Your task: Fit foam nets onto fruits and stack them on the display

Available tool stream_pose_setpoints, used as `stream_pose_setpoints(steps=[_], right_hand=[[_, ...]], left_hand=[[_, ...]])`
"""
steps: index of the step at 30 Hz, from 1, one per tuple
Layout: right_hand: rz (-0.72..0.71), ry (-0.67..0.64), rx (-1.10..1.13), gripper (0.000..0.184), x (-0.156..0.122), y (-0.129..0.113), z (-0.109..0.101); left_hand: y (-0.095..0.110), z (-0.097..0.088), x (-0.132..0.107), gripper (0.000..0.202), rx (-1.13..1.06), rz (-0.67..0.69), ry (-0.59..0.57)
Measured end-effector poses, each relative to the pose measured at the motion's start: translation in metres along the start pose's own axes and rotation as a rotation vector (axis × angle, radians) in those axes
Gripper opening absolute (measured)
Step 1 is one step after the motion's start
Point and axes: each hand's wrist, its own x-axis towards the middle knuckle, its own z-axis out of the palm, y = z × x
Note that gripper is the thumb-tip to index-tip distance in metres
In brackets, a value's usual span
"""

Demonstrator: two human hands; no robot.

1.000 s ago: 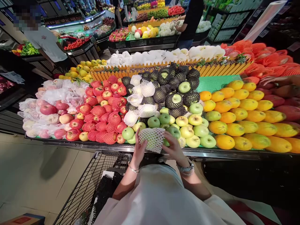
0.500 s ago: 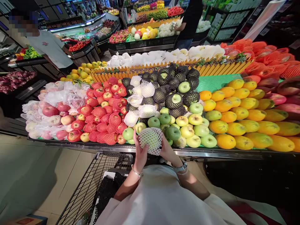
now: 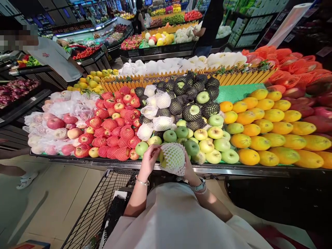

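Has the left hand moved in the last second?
Yes: the left hand has shifted left, closer to the leftmost green apple.

We cannot see the right hand's [image 3: 191,172] fingertips — the netted fruit [image 3: 173,159] covers them. We note the shopping cart [image 3: 92,204] and box [image 3: 32,245] cut by the bottom edge — the dark-clad person [image 3: 211,24] by the top.

Place is looking like supermarket produce section. Netted red apples [image 3: 110,124] and orange-yellow fruit [image 3: 275,140] are filling display worktop [image 3: 220,168]. Wire shopping cart [image 3: 129,170] is standing at its front edge. Further fruit stands [image 3: 166,47] are spreading behind; packaged goods [image 3: 237,29] are lining shelves [image 3: 240,45]; other people [image 3: 211,26] are standing nearby.
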Motion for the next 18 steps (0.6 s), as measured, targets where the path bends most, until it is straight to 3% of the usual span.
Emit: stream_pose_setpoints(steps=[4, 9, 12, 15, 18], right_hand=[[-0.012, -0.036, 0.001, 0.101, -0.001, 0.001, -0.004], [-0.014, 0.016, -0.065, 0.086, 0.001, -0.011, -0.001], [0.003, 0.062, -0.052, 0.078, 0.001, -0.014, 0.002], [-0.021, 0.074, -0.036, 0.083, -0.002, -0.013, 0.004], [-0.017, 0.096, -0.050, 0.087, -0.008, -0.013, 0.005]], left_hand=[[0.003, 0.003, 0.000, 0.010, 0.068, 0.039, 0.047], [-0.004, 0.012, -0.003, 0.010, 0.055, 0.086, 0.294], [-0.009, 0.014, -0.004, 0.019, 0.090, 0.141, 0.372], [-0.013, 0.015, -0.004, 0.025, 0.096, 0.157, 0.382], [-0.012, 0.015, -0.003, 0.031, 0.025, 0.137, 0.284]])
